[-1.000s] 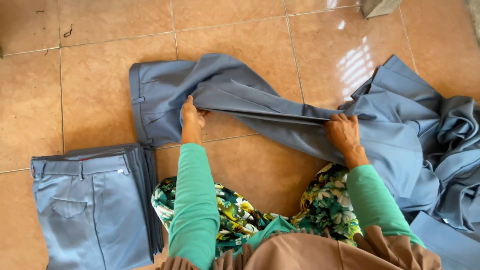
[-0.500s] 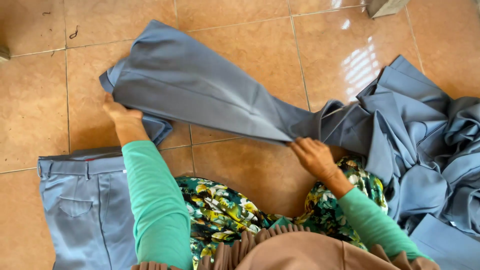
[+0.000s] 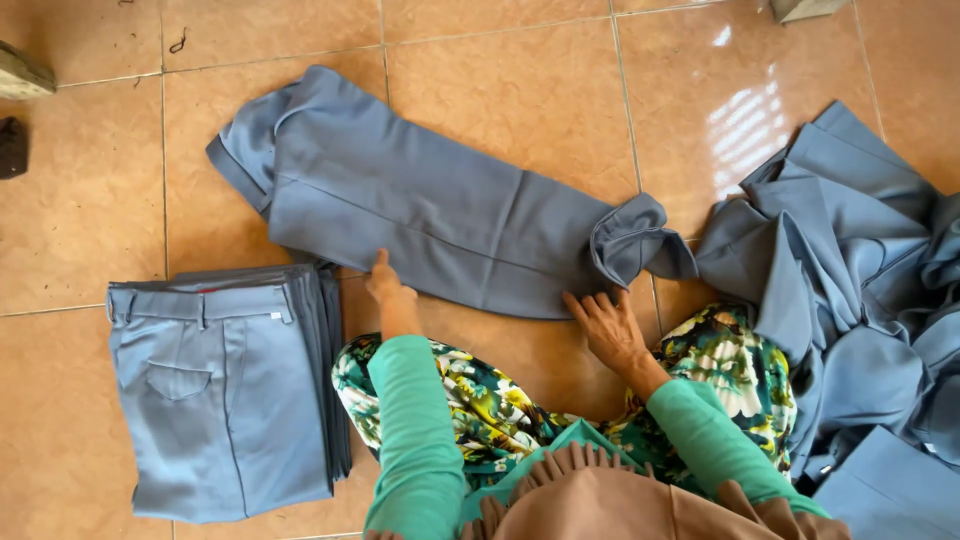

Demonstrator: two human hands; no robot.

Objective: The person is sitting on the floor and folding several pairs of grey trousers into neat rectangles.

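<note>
Grey trousers (image 3: 430,215) lie flat on tiled floor (image 3: 90,220). Left hand (image 3: 388,290) and right hand (image 3: 610,328), fingers extended and unclenched, press the near edge. Folded trouser stack (image 3: 225,385) lies left.

trousers (image 3: 430,215) smooth matt grey-blue cloth; floor tiles (image 3: 90,230) glossy ceramic, mottled tan; sleeves (image 3: 415,440) soft green knit.

Both my arms reach forward and down, green sleeves covering them to the wrists. My left hand (image 3: 388,288) is turned edge-on, fingers together and pointing ahead, fingertips pressing down. My right hand (image 3: 610,328) lies flat, palm down, fingers spread and angled up to the left, wrist bent slightly.
</note>
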